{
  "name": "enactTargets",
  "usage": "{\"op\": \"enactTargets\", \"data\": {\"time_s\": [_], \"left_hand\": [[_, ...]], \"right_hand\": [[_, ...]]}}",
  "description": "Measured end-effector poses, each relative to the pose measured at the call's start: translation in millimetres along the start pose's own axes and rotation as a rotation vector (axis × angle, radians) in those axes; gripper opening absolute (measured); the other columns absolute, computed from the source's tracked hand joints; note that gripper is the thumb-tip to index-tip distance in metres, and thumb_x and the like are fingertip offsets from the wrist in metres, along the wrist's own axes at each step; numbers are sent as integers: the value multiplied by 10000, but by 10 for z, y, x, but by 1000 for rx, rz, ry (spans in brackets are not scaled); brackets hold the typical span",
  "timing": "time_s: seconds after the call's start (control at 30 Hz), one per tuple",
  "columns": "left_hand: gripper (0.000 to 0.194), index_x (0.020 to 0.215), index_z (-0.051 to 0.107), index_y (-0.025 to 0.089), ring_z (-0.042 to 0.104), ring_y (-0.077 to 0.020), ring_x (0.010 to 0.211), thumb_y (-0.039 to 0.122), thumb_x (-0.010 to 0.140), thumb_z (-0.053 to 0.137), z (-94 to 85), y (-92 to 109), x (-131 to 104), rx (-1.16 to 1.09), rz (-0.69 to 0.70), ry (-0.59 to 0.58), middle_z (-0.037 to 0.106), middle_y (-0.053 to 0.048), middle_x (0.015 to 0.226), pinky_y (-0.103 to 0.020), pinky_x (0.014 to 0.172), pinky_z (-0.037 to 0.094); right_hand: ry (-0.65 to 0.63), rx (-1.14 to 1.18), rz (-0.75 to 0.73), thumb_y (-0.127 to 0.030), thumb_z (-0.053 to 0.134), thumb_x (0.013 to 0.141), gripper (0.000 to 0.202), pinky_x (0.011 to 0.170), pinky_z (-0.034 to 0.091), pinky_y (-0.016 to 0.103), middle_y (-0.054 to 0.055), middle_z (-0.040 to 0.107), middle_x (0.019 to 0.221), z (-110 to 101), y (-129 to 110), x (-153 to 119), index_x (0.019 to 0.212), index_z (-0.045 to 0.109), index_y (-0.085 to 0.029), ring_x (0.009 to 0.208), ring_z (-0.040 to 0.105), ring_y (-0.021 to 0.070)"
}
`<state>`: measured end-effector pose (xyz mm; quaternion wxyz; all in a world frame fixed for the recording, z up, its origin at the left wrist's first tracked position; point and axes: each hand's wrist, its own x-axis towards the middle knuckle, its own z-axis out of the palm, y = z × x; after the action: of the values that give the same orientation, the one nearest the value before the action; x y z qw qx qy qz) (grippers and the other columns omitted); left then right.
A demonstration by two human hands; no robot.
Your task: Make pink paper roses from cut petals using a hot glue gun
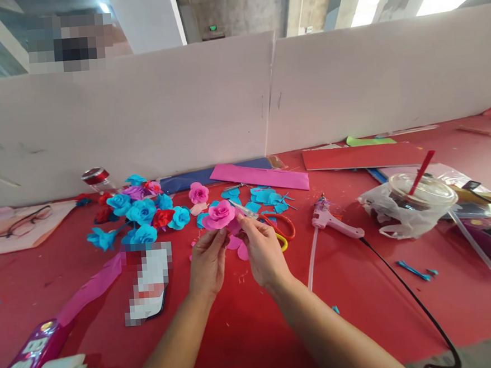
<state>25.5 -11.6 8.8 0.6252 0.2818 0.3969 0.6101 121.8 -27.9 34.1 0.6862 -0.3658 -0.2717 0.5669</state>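
Observation:
A pink paper flower [219,214] sits above the table between my two hands, its layered petals facing up. My left hand [208,262] is closed in a pinch under the flower's base. At the flower's right side, the fingers of my right hand [266,251] pinch a loose pink petal [234,225]. Scissors [289,226] with orange and yellow handles lie just behind my right hand, partly hidden. Loose pink petals [242,250] lie beneath the hands, and blue paper petals [267,196] are spread behind them. Another pink flower [198,193] stands farther back.
Blue, red and purple paper flowers [141,212] cluster at left, near a phone [149,286] and power strip [34,350]. A pink glue gun [334,221] with a black cord lies right, before a bagged cup [418,194]. A white partition [139,113] borders the red table [248,341].

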Motion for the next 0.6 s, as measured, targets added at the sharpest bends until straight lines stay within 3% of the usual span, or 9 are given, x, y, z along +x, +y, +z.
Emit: {"op": "enactTargets", "data": {"time_s": [0.33, 0.6], "left_hand": [[227, 800, 747, 204, 627, -121, 807, 276, 597, 817, -16, -43, 26, 5, 29, -46, 714, -12, 847, -245, 771, 481], [132, 780, 743, 238, 613, -142, 808, 235, 652, 776, -31, -71, 15, -21, 64, -112, 702, -6, 813, -273, 756, 474]], "right_hand": [[-84, 106, 18, -378, 611, 794, 276, 599, 381, 255, -16, 577, 602, 28, -13, -13, 595, 606, -187, 595, 478, 120], [-100, 202, 31, -349, 643, 801, 188, 613, 399, 237, 1, 640, 711, 18, -48, -26, 717, 699, -192, 672, 511, 122]]}}
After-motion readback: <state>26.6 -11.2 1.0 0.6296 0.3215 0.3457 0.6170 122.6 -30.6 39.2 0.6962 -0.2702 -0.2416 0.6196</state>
